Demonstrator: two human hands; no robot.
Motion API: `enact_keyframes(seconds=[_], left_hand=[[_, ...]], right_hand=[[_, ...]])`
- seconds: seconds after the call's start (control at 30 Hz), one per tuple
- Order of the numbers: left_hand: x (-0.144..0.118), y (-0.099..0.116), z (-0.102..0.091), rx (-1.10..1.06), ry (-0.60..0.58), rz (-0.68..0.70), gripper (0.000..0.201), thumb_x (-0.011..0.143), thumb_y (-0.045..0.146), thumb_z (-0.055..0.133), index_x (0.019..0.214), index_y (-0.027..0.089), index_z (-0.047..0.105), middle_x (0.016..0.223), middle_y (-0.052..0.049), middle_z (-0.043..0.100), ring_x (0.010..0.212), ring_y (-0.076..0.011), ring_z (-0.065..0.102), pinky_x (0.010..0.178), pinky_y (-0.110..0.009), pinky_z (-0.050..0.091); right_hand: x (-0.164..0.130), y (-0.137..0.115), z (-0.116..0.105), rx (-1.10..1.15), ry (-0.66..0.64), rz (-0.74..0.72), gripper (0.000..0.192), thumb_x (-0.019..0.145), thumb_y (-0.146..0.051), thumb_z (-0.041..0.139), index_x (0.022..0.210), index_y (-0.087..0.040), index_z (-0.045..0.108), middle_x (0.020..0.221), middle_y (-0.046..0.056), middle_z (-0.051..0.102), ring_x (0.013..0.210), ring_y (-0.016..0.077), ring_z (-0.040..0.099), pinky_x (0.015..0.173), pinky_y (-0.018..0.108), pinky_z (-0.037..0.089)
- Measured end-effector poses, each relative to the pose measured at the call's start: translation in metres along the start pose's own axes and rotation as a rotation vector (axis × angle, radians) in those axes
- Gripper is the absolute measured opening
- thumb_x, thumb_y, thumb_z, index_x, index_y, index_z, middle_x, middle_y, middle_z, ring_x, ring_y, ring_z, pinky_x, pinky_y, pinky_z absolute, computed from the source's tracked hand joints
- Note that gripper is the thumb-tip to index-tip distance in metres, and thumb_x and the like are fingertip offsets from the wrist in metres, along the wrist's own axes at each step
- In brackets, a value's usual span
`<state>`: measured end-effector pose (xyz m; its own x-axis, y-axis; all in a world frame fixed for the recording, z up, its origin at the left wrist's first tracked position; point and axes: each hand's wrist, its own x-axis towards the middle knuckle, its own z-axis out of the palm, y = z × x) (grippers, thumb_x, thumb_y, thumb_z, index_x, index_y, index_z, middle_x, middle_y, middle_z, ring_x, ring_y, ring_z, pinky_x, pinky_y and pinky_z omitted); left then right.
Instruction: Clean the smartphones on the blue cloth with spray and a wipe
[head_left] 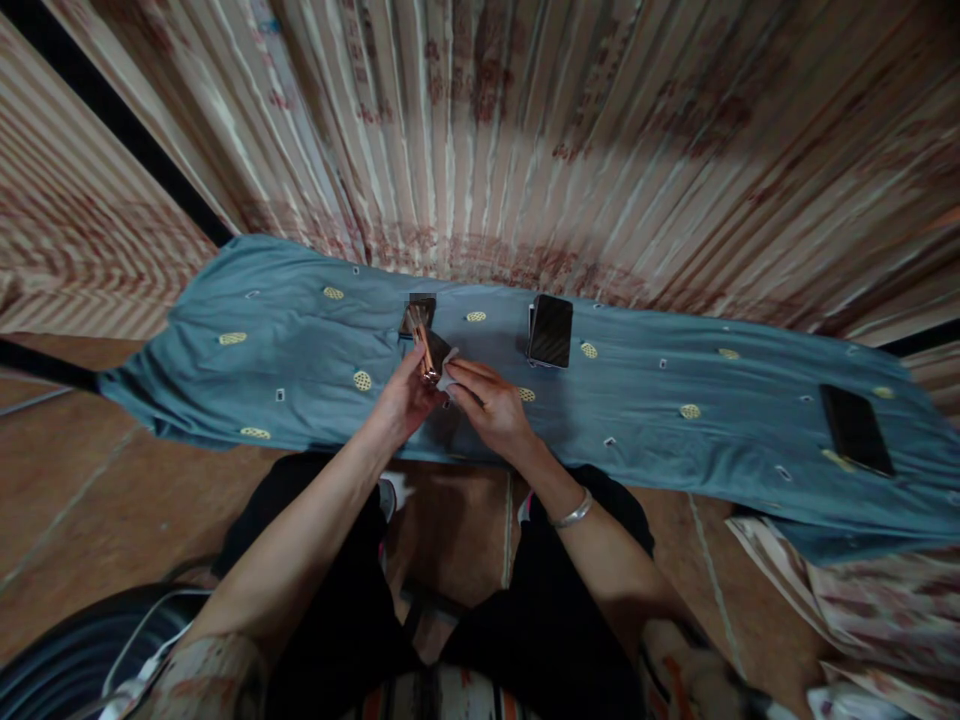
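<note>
Striped curtain, pink-beige with red-brown pattern, fills the whole upper field from 9 through 3 o'clock.

Blue-grey cloth with small yellow oval motifs lies spread over a long surface, running from 9 to 4 o'clock; what is underneath cannot be told. Brown tiled floor shows below it at 7–8 o'clock.

Person seated, dark trousers, both forearms reaching forward to centre frame. Silver bangle on the right wrist.

No open containers seen. On the cloth: a dark flat phone-like slab at 3 o'clock, lying flat, well apart from the hands. A dark rectangular case or box at 1 o'clock, closed, contents not visible, near the right hand but not touching.

Left hand closed in a pinch on a small narrow object, held tilted just above the cloth at centre, slightly toward 12 o'clock. Object looks copper-brown with a shiny edge; top end blurred, exact kind cannot be told.

Right hand fingers pressed onto a small pale wipe or scrap, touching the object's lower end. The hands meet there, fingertips almost touching.
</note>
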<state>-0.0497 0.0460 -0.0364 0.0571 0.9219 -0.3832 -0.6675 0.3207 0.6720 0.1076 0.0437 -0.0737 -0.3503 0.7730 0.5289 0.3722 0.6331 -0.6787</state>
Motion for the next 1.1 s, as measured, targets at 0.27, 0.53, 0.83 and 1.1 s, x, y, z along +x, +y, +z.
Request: enact_keyframes(seconds=[0.27,0.53,0.83,1.1], left_hand=[[0.000,-0.002,0.000,0.006,0.010,-0.001,0.025,0.088,0.043,0.076,0.086,0.018,0.071,0.069,0.001,0.070,0.059,-0.0119,0.062,0.057,-0.023,0.050],[-0.001,-0.001,0.001,0.004,-0.002,0.013,0.025,0.086,0.043,0.076,0.088,0.019,0.073,0.076,-0.001,0.074,0.065,-0.0129,0.065,0.059,-0.023,0.051],[-0.002,-0.004,0.002,0.026,0.003,0.006,0.026,0.085,0.044,0.078,0.086,0.018,0.073,0.074,-0.001,0.073,0.064,-0.0121,0.063,0.060,-0.023,0.048],[0.002,-0.015,0.003,0.033,0.022,0.107,0.029,0.076,0.040,0.087,0.078,0.016,0.071,0.068,0.002,0.069,0.060,-0.0083,0.060,0.057,-0.020,0.046]], right_hand=[[-0.001,0.000,-0.001,-0.005,0.011,0.020,0.031,0.103,-0.035,0.059,0.129,-0.028,0.075,0.133,0.005,0.075,0.125,0.0228,0.070,0.113,0.039,0.055],[0.001,-0.005,0.003,0.045,0.044,0.055,0.034,0.098,-0.026,0.063,0.131,-0.029,0.073,0.136,0.004,0.074,0.128,0.0216,0.068,0.115,0.038,0.053],[0.000,-0.003,0.006,0.095,0.094,0.065,0.032,0.098,-0.034,0.065,0.129,-0.031,0.074,0.133,0.003,0.075,0.126,0.0211,0.070,0.113,0.038,0.055],[0.002,-0.005,0.006,0.084,0.096,0.049,0.034,0.100,-0.037,0.063,0.132,-0.030,0.072,0.135,0.004,0.075,0.127,0.0214,0.069,0.114,0.038,0.053]])
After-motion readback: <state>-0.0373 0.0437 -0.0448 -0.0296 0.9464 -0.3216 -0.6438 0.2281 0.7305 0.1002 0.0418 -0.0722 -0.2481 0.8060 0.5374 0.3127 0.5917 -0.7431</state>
